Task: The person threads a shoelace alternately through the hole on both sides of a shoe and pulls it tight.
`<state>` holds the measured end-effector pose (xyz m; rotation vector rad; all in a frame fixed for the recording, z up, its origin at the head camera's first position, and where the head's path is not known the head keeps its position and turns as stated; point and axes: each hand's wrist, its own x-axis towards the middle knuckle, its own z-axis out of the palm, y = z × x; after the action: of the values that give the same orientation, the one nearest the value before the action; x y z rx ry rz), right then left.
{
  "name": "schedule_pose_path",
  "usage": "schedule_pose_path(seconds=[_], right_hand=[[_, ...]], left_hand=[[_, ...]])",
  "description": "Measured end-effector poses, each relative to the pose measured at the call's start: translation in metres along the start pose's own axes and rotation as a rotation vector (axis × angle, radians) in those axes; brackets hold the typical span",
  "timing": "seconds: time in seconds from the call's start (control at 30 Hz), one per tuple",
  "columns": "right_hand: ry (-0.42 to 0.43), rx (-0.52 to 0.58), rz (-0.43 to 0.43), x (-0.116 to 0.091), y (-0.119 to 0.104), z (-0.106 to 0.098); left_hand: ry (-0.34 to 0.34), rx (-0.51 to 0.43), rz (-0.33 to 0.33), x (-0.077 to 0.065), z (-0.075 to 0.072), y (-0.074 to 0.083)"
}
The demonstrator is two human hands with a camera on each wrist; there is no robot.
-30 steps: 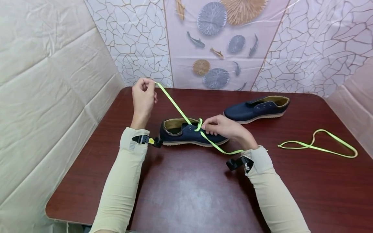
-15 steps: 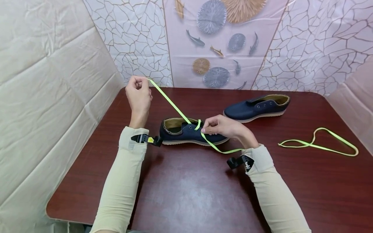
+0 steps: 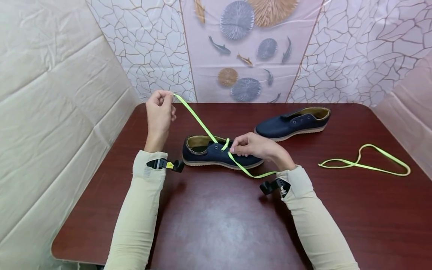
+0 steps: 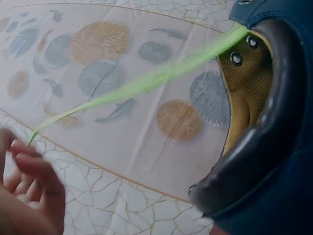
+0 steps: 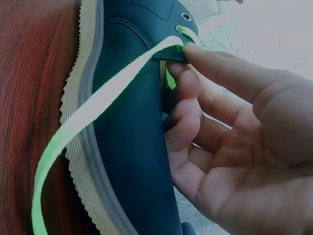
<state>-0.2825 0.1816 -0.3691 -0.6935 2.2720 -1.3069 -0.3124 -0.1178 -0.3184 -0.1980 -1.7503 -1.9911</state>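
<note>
A neon-yellow shoelace (image 3: 194,115) runs taut from the eyelets of a navy shoe (image 3: 206,156) up to my left hand (image 3: 159,112). Thumb and forefinger of that hand (image 4: 32,181) pinch the lace near its tip, raised behind the shoe's heel. My right hand (image 3: 255,145) is at the shoe's front eyelets, its thumb and fingers pinching the edge of the eyelet flap (image 5: 171,55), where the lace comes out of a hole. From there the lace's other end hangs over the shoe's side onto the table. One short loop of lace stands up between the eyelets.
An unlaced navy shoe (image 3: 293,125) stands at the back right of the dark red table (image 3: 216,225). A second yellow shoelace (image 3: 368,168) lies loosely looped on the right. Patterned cloth (image 3: 155,48) hangs behind the table's back edge.
My left hand has drawn back leftward, pulling the lace through, and the loop over the eyelets has shrunk. The right hand stays at the shoe. The head view has shifted slightly.
</note>
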Motion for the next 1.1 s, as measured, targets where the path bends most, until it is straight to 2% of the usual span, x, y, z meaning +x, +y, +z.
schedule_pose_path(seconds=[0.07,0.17,0.3,0.37,0.47,0.6,0.77,0.97,1.1], right_hand=[[0.057,0.004,0.013,0.0,-0.001,0.002],[0.187,0.024,0.001,0.001,-0.006,0.005],[0.336,0.081,-0.105,0.001,-0.02,0.013],[0.356,0.114,-0.166,0.001,-0.028,0.017],[0.324,0.185,-0.218,0.002,-0.037,0.025],[0.3,0.252,-0.23,0.004,-0.042,0.032],[0.339,0.272,-0.199,0.008,-0.039,0.037],[0.39,0.306,-0.171,0.01,-0.037,0.038],[0.397,0.308,-0.13,0.012,-0.038,0.036]], left_hand=[[-0.126,0.047,-0.052,-0.001,-0.003,0.002],[-0.319,0.148,-0.124,-0.003,-0.002,0.006],[-0.548,0.268,-0.209,-0.009,0.008,0.012],[-0.642,0.293,-0.227,-0.012,0.014,0.014],[-0.751,0.306,-0.217,-0.016,0.023,0.013],[-0.817,0.269,-0.201,-0.021,0.031,0.011],[-0.826,0.264,-0.168,-0.026,0.034,0.007],[-0.841,0.391,-0.119,-0.024,0.033,0.003],[-0.853,0.573,-0.057,-0.02,0.032,-0.004]])
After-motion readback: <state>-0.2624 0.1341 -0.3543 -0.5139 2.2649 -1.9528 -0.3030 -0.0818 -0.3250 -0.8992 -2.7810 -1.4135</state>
